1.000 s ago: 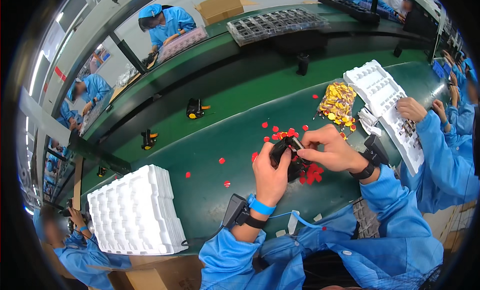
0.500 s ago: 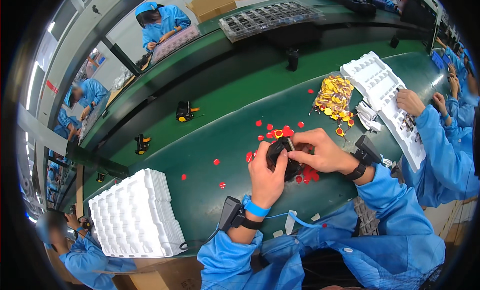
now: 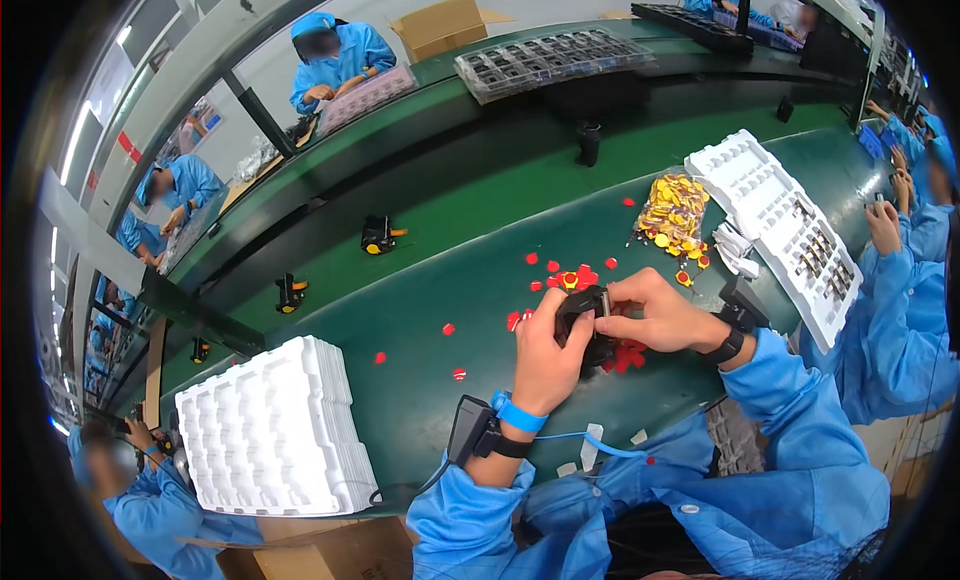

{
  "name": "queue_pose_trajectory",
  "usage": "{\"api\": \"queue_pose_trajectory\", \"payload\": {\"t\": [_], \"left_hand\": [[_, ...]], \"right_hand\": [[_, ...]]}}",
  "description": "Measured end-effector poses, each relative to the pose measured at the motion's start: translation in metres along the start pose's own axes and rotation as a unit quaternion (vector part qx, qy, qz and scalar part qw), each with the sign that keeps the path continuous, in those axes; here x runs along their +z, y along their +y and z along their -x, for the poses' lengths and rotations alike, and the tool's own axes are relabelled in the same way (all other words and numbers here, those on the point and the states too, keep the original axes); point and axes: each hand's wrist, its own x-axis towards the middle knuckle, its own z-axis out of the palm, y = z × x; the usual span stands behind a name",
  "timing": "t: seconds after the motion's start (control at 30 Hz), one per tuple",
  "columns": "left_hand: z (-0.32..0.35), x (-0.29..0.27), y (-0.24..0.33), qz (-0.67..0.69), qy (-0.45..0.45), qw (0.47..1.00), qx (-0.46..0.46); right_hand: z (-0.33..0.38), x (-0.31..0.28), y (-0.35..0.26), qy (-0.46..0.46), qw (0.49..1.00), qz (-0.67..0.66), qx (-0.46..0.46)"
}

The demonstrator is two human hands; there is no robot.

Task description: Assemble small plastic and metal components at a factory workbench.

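A small black plastic housing [image 3: 578, 310] is held above the green belt, tilted, with a shiny metal-looking strip [image 3: 604, 302] along its right side. My left hand [image 3: 547, 365] is wrapped around the housing from the left, thumb lying over its near face. From the right, my right hand [image 3: 660, 318] closes its thumb and fingers on the housing's edge beside the strip. Whether those fingertips pinch a separate small part is hidden. Red round stickers [image 3: 628, 357] lie on the belt below the hands, and a yellow-and-red disc [image 3: 570, 280] lies just beyond them.
Stacked white foam trays [image 3: 265, 430] stand at the left. Beyond my right hand lie a bag of yellow discs [image 3: 672, 212] and a white tray [image 3: 780, 230] with metal parts. Black-and-yellow units [image 3: 378, 236] sit on the far green strip. Co-workers sit at both sides and opposite.
The co-worker's hand at the right has left the white tray, uncovering its metal parts. My hands still hold the housing, turned slightly. The whole view has shifted a little.
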Motion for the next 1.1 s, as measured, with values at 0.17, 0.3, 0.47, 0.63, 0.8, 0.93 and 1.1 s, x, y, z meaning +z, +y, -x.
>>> {"api": "queue_pose_trajectory", "payload": {"t": [0.17, 0.3, 0.47, 0.63, 0.8, 0.93, 1.1], "left_hand": [[0.003, -0.004, 0.006, -0.031, 0.008, 0.999, 0.001], [0.003, 0.002, 0.009, -0.027, 0.026, 0.998, 0.046], [0.003, 0.0, 0.005, -0.039, 0.004, 0.998, 0.05], [0.005, 0.004, 0.004, -0.05, 0.016, 0.998, 0.028], [0.007, 0.0, 0.002, -0.038, -0.027, 0.996, 0.079], [0.005, -0.005, -0.008, -0.052, -0.013, 0.993, 0.105], [-0.001, -0.009, 0.003, 0.054, 0.093, 0.994, -0.029]], "right_hand": [[0.004, 0.0, -0.023, -0.021, 0.997, 0.079, -0.007], [0.015, 0.008, -0.028, 0.053, 0.988, 0.122, -0.073], [0.019, 0.02, -0.03, 0.086, 0.988, 0.11, -0.07], [0.02, 0.023, -0.019, 0.123, 0.978, 0.14, -0.091], [0.016, 0.023, -0.022, 0.142, 0.983, 0.087, -0.07], [0.005, 0.021, -0.026, 0.126, 0.977, 0.143, -0.097], [-0.047, 0.002, -0.012, 0.069, 0.997, -0.018, 0.004]]}}
